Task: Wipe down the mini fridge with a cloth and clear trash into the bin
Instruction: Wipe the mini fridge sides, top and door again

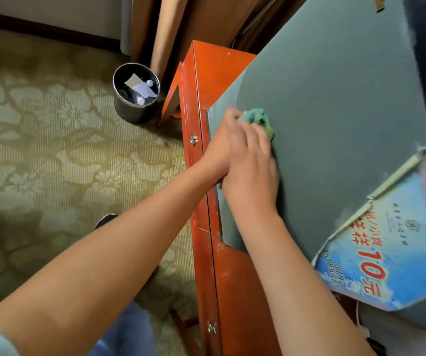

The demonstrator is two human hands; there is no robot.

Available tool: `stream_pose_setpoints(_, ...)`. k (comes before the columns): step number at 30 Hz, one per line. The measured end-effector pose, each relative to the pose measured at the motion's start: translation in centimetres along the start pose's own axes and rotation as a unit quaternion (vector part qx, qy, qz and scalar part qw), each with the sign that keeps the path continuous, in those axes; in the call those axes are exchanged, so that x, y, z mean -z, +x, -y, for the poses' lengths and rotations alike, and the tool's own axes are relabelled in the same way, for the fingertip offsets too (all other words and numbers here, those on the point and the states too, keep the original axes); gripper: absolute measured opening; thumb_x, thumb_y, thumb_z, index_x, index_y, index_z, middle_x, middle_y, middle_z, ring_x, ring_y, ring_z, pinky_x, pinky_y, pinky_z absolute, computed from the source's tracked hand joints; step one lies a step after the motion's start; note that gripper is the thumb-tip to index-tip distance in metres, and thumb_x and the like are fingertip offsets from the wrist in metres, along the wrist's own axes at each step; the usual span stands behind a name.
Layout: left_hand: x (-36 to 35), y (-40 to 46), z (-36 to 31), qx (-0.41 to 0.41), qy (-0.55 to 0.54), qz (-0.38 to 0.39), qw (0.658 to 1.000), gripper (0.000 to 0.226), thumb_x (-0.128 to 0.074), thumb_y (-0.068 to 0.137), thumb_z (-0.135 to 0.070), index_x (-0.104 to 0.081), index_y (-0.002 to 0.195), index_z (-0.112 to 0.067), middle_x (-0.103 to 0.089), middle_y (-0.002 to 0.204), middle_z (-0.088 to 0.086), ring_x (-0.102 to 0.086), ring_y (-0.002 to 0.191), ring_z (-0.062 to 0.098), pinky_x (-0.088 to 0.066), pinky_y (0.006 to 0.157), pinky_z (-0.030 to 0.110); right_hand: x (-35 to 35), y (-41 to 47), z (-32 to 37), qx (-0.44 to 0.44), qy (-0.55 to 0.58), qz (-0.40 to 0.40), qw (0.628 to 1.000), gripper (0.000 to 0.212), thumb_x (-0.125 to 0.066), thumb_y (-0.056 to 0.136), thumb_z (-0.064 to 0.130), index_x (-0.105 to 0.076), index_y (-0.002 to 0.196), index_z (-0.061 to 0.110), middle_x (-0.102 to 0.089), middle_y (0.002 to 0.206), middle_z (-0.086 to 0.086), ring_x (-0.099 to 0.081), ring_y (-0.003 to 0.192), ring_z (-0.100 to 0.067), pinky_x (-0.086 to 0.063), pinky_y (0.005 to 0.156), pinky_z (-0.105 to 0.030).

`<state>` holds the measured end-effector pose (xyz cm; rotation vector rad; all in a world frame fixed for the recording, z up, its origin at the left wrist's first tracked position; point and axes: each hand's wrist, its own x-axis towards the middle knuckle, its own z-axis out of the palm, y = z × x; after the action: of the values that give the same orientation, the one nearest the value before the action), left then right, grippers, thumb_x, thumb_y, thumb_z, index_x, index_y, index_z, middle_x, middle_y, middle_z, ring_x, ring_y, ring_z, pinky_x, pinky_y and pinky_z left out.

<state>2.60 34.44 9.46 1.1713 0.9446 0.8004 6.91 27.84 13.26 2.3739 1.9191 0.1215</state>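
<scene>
The grey mini fridge (335, 104) fills the right of the view, its flat surface facing me. A crumpled green cloth (258, 119) lies on that surface near its left edge. My left hand (222, 145) grips the cloth from the left side. My right hand (253, 170) lies over the left hand with fingers straight and presses down on the cloth. Both forearms reach in from the lower left. A round dark bin (136, 92) stands on the carpet at the upper middle and holds paper scraps and small bottles.
The fridge sits on an orange wooden cabinet (206, 73) with metal knobs on its front. A blue printed sign (386, 258) with red characters is stuck to the fridge at the lower right, its edge peeling. Patterned green carpet (52, 150) covers the floor on the left.
</scene>
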Motion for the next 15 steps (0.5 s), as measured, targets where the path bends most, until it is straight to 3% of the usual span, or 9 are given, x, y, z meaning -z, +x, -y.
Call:
stream_pose_setpoints(3, -0.1, -2.8, 7.0, 0.112, -0.053, 0.030, 0.992, 0.018, -0.048, 0.098, 0.006, -0.038, 0.100, -0.010, -0.044, 0.088, 0.004, -0.043, 0.082, 0.011, -0.043, 0.080, 0.019, -5.4, -2.6, 0.7, 0.002, -0.009, 0.132, 0.991, 0.075, -0.053, 0.087, 0.006, -0.030, 0.154, 0.029, -0.041, 0.150, 0.007, -0.028, 0.144, -0.017, -0.039, 0.109, -0.031)
stream_pose_setpoints(7, -1.4, -8.4, 10.8, 0.215, -0.031, 0.105, 0.970, 0.017, -0.055, 0.097, -0.009, -0.038, 0.100, -0.012, -0.044, 0.100, 0.010, -0.044, 0.089, 0.017, -0.045, 0.093, 0.043, -6.1, -8.3, 0.9, -0.026, -0.034, 0.229, 0.972, 0.080, -0.059, 0.081, 0.006, -0.033, 0.154, 0.027, -0.045, 0.146, 0.005, -0.034, 0.139, -0.018, -0.040, 0.107, -0.031)
stream_pose_setpoints(10, -1.4, -7.4, 7.8, 0.157, -0.020, 0.087, 0.983, 0.020, -0.059, 0.096, -0.011, -0.041, 0.095, -0.019, -0.050, 0.104, 0.011, -0.048, 0.092, 0.014, -0.044, 0.092, 0.038, -3.2, -7.5, 0.6, -0.010, -0.028, 0.190, 0.981, 0.084, -0.063, 0.070, 0.004, -0.041, 0.149, 0.023, -0.048, 0.145, 0.002, -0.037, 0.138, -0.022, -0.044, 0.108, -0.035)
stream_pose_setpoints(13, 0.5, -1.4, 2.9, 0.080, -0.018, 0.051, 0.995, 0.019, -0.058, 0.097, -0.013, -0.046, 0.110, -0.006, -0.051, 0.108, 0.007, -0.050, 0.096, 0.013, -0.043, 0.088, 0.028, -0.5, -1.7, 1.3, -0.022, -0.007, 0.065, 0.998, 0.072, -0.051, 0.073, 0.003, -0.049, 0.142, 0.019, -0.051, 0.140, -0.002, -0.041, 0.137, -0.026, -0.046, 0.106, -0.040)
stream_pose_setpoints(15, 1.9, 2.6, 0.7, 0.028, 0.001, 0.052, 0.998, 0.018, -0.058, 0.096, -0.015, -0.045, 0.107, -0.008, -0.049, 0.107, 0.005, -0.049, 0.092, 0.011, -0.041, 0.081, 0.025, 0.1, 2.2, 2.0, -0.031, 0.006, 0.003, 1.000, 0.070, -0.045, 0.076, 0.001, -0.047, 0.144, 0.018, -0.051, 0.142, -0.003, -0.038, 0.141, -0.026, -0.043, 0.109, -0.038)
